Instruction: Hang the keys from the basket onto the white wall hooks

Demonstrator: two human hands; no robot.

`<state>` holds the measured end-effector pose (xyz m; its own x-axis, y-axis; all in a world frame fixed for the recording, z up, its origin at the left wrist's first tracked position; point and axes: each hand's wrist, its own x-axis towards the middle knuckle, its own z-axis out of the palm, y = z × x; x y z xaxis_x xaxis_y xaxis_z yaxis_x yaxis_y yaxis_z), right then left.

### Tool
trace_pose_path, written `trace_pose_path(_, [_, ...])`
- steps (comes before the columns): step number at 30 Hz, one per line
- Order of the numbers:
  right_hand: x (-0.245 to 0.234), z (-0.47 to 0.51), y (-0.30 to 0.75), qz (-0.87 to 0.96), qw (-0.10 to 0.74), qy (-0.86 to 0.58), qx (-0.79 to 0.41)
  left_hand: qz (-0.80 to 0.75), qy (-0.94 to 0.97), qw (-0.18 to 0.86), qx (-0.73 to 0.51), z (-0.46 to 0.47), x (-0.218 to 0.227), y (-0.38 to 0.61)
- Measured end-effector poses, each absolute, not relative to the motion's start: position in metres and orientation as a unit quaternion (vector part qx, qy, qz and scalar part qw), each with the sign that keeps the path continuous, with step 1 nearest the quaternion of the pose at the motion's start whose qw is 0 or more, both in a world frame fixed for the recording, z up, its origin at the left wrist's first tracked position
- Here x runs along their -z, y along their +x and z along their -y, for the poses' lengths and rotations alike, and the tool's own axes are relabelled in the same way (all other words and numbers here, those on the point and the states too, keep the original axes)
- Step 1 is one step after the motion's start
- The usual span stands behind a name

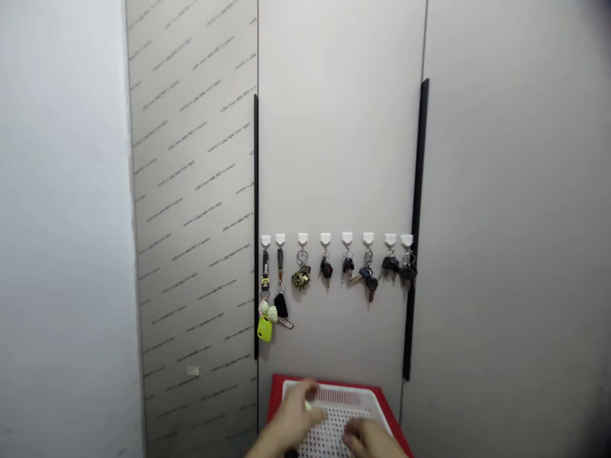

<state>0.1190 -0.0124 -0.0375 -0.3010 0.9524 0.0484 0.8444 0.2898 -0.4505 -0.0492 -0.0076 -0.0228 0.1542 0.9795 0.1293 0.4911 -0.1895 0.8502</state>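
Observation:
A white perforated plastic basket sits at the bottom of the head view. My left hand is over its left side, blurred, with thumb and fingers apart. A small pale yellow-green patch shows between them; what it is I cannot make out. Over the basket's right part is my right hand, fingers curled inward and smeared by motion, so any hold is hidden. Above, bunches of keys hang in a row from white hooks. The leftmost bunch carries a bright green tag on a black strap.
Under the basket is a red surface. Behind it stands a pale cabinet door with long black handles at both sides. A panel with printed film and a white wall lie to the left.

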Motion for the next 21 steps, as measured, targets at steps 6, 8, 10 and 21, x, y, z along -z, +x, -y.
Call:
trace_pose_path(6, [-0.081, -0.033, 0.068, 0.766, 0.385, -0.489, -0.163, -0.556, 0.505, 0.173, -0.637, -0.04, -0.09, -0.113])
trace_pose_path(8, [-0.114, -0.049, 0.049, 0.732, 0.457, -0.491, -0.124, -0.559, 0.496, 0.153, -0.647, -0.057, -0.115, -0.123])
trace_pose_path(10, [-0.138, -0.065, 0.034, 0.692, 0.514, -0.499, -0.086, -0.574, 0.497, 0.141, -0.635, -0.07, -0.13, -0.124])
trace_pose_path(21, [-0.165, -0.116, 0.018, 0.635, 0.552, -0.531, -0.1, -0.608, 0.489, 0.141, -0.609, -0.088, -0.147, -0.103])
